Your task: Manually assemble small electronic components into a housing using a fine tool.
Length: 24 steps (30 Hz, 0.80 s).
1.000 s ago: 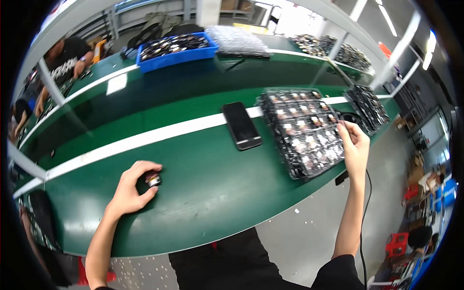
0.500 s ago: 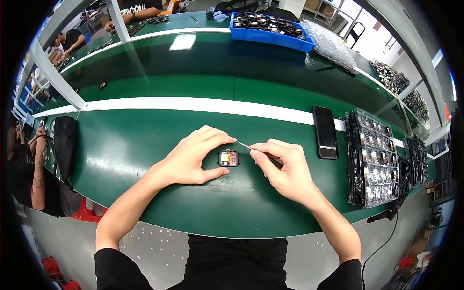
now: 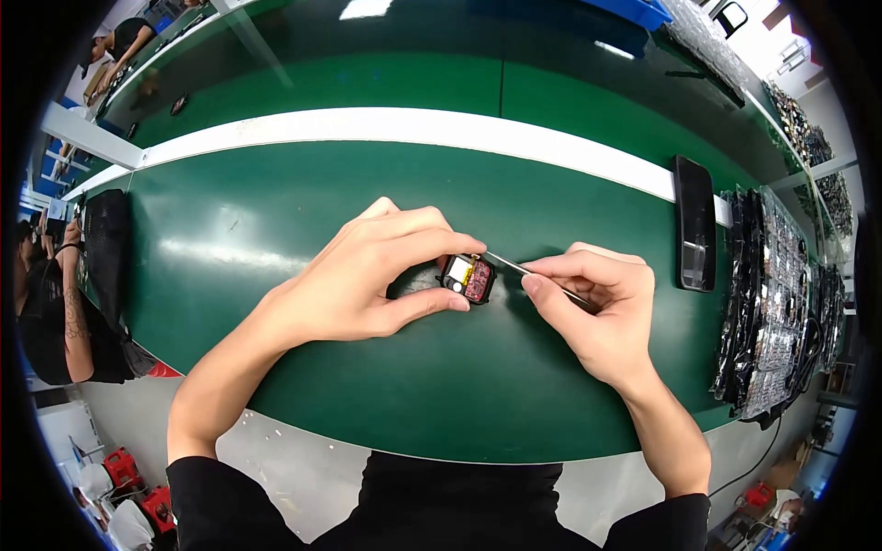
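Observation:
An opened smartwatch case [image 3: 469,278], black-rimmed with a pale block, a yellow strip and a reddish circuit board inside, is at the middle of the green bench, slightly tilted. My left hand [image 3: 377,271] is closed around it, thumb at its near edge and index finger at its far edge. Between the thumb and fingers of my right hand [image 3: 602,298] is a slim pointed metal tool [image 3: 511,264], perhaps tweezers. Its tip lies close to my left index fingertip, just beyond the case. Whether the tip touches anything cannot be made out.
A black phone [image 3: 695,225] lies to the right, beside stacked clear trays of small parts [image 3: 776,303]. A white rail [image 3: 404,124] crosses behind my hands. At far left are a black bag [image 3: 103,248] and a co-worker's arm [image 3: 75,308]. A blue bin [image 3: 634,11] is at the back.
The view has tipped down and shifted. My left fingers have closed onto the watch case, which is now turned and tilted. My right hand still grips the tool, its tip near the case's far edge.

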Tool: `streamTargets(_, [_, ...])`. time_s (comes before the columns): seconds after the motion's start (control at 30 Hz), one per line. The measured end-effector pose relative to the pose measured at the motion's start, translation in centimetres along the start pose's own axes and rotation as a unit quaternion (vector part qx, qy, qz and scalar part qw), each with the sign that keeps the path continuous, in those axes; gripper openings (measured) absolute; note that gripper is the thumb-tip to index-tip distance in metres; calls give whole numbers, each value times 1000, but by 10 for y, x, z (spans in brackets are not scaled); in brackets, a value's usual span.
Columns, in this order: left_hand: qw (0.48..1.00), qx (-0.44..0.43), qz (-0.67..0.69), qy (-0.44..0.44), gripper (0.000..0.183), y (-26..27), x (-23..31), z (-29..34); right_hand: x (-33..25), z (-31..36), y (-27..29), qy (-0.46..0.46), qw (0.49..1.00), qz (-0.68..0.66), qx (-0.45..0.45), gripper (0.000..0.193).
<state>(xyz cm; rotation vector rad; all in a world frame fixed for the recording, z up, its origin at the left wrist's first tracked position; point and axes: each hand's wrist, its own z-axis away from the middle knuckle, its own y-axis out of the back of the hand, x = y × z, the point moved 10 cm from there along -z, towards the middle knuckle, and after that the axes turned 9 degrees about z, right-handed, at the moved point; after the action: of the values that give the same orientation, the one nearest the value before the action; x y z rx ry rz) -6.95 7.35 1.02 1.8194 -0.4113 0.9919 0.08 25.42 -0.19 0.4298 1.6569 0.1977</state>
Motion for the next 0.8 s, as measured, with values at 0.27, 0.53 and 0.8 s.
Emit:
streamTargets(0.27, [1000, 10, 5, 9, 52, 0, -5, 1, -16, 1, -10, 69, 990, 123, -8, 11])
streamTargets(0.53, [1000, 15, 10, 2, 56, 2, -3, 0, -21, 0, -13, 74, 988, 133, -11, 7])
streamTargets(0.8, [1000, 17, -5, 3, 57, 2, -3, 0, -19, 1, -11, 77, 989, 122, -2, 11])
